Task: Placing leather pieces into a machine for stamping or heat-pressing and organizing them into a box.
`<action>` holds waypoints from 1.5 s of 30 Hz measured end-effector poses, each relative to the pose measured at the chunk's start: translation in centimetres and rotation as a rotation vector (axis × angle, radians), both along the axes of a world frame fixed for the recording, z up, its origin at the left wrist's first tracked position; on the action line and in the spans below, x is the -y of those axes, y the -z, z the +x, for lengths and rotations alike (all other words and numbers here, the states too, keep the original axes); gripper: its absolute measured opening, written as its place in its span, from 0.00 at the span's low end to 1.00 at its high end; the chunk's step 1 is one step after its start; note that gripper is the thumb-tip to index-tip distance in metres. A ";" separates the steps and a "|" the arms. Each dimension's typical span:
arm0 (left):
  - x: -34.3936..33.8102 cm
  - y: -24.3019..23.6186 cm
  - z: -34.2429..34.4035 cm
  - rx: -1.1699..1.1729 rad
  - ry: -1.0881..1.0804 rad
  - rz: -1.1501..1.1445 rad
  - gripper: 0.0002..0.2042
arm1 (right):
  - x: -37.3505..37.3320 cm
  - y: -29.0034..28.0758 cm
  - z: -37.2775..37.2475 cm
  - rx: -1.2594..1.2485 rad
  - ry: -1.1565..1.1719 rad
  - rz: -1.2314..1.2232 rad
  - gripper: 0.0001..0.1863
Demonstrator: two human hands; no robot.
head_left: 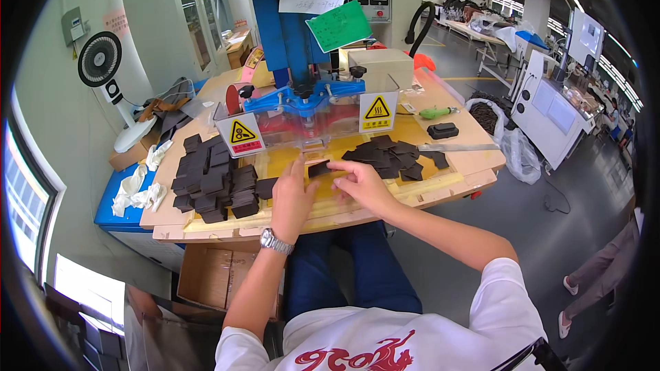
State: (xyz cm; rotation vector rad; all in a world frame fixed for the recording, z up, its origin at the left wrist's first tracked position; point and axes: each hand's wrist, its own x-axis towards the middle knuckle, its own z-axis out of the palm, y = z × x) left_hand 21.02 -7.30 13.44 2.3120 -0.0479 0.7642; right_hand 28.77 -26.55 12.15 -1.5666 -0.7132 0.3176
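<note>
My left hand point(293, 196), fingers extended and apart, is just left of a small black piece point(317, 169) at the middle of the yellow work surface point(271, 159). My right hand point(361, 187) has its fingertips on that piece's right end and appears to hold it. Stacks of black squares point(210, 175) lie left of my hands, with a looser pile point(381, 158) to the right. Just beyond my hands stands a blue press point(302, 96) with a clear guard and two yellow warning signs point(377, 111).
A metal ruler point(460, 147), black case point(442, 130) and green tool point(436, 113) lie at the table's right. Crumpled white cloths point(127, 192) and a fan point(100, 62) are at left. A cardboard box point(210, 275) sits below; another person's legs point(598, 268) show at right.
</note>
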 end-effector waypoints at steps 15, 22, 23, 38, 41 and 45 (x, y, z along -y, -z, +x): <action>0.5 3.4 1.1 0.149 -0.062 0.533 0.17 | -6.1 0.9 7.0 0.030 0.149 -0.224 0.28; 0.6 3.3 5.5 -0.025 -0.169 0.729 0.19 | -6.6 1.5 7.1 0.260 0.209 -0.313 0.23; 0.6 3.5 5.8 -0.062 -0.185 0.793 0.19 | -6.6 1.6 7.1 0.332 0.223 -0.319 0.23; -0.5 3.6 6.2 -0.059 -0.155 0.652 0.11 | -6.4 1.5 6.9 0.893 0.276 -0.706 0.22; -0.6 3.8 6.7 -0.052 -0.174 0.678 0.11 | -6.8 1.6 7.4 0.920 0.270 -0.758 0.18; -1.2 5.0 7.7 -0.041 -0.216 0.656 0.13 | -6.8 1.7 6.5 0.912 0.268 -0.780 0.16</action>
